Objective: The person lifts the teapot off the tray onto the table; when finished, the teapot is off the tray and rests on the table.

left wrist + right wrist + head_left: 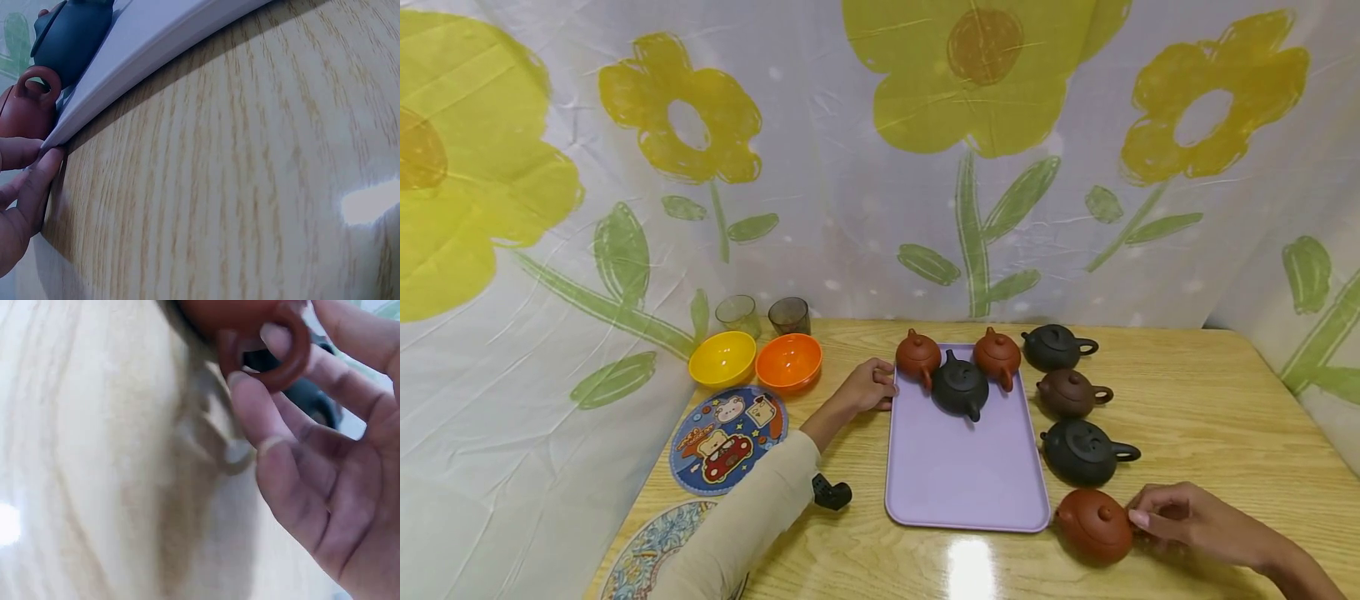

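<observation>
At the back left corner of a lilac tray (966, 479), my left hand (868, 386) pinches the rim between thumb and fingers (44, 178). On the tray's far half stand two reddish-brown teapots, one at the left (917, 354) and one at the right (997, 354), with a black teapot (960, 387) between and slightly in front. My right hand (1183, 521) holds another reddish-brown teapot (1093, 527) by its handle (299, 353), a fingertip inside the loop. That teapot is beside the tray's front right corner, spout toward the tray.
Right of the tray, a black teapot (1052, 347), a dark brown teapot (1067, 393) and another black teapot (1078, 452) form a column. At left are a yellow bowl (722, 360), an orange bowl (788, 363), two glasses (789, 315) and round patterned mats (730, 442).
</observation>
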Tool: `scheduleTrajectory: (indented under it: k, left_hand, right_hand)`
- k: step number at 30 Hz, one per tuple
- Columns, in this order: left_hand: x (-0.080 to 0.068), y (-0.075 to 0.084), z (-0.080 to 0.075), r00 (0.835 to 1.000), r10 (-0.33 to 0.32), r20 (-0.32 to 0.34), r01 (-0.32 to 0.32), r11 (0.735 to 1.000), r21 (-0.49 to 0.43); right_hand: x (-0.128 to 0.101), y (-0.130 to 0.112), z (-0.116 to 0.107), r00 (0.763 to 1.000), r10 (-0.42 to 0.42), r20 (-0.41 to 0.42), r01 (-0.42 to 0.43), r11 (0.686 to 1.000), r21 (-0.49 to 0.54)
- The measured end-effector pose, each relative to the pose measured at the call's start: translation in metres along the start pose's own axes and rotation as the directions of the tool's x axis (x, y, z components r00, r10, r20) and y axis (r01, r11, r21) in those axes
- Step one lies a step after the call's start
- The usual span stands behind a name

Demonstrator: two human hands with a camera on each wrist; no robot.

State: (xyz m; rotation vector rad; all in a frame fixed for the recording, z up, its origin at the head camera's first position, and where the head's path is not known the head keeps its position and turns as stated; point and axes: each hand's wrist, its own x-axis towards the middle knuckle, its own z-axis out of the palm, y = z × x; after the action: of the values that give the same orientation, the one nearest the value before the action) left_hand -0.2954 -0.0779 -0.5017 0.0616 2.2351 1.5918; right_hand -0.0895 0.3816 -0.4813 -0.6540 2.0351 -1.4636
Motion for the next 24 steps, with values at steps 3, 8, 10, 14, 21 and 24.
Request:
scheduleTrajectory:
  k: [3,8,10,14,21,24]
  left_hand:
    - [0.0,0.0,0.0,1.0,0.0,-0.007,0.001,1.0,0.014]
    - [-0.001,0.001,-0.002,1.0,-0.004,-0.019,0.004,1.0,0.021]
    - [-0.001,0.001,-0.002,1.0,-0.005,-0.021,0.006,1.0,0.02]
    - [-0.001,0.001,-0.002,1.0,-0.005,-0.015,0.006,1.0,0.018]
    - [0.0,0.0,0.001,1.0,-0.001,-0.01,0.001,1.0,0.013]
    - [0.001,0.0,0.001,1.0,-0.002,-0.008,0.002,1.0,0.009]
  right_hand:
    - [-0.003,-0.013,-0.005,0.993,0.044,-0.11,-0.053,0.995,-0.082]
    - [0.009,-0.043,-0.008,0.968,0.031,-0.249,-0.078,0.98,-0.182]
    - [0.021,-0.055,-0.006,0.963,-0.004,-0.269,-0.051,0.979,-0.195]
    - [0.05,-0.074,0.002,0.96,-0.044,-0.278,-0.005,0.985,-0.171]
    - [0.108,-0.1,0.015,0.94,0.051,-0.337,-0.098,0.988,-0.122]
    - [0.131,-0.104,0.018,0.919,0.116,-0.376,-0.157,0.984,-0.08]
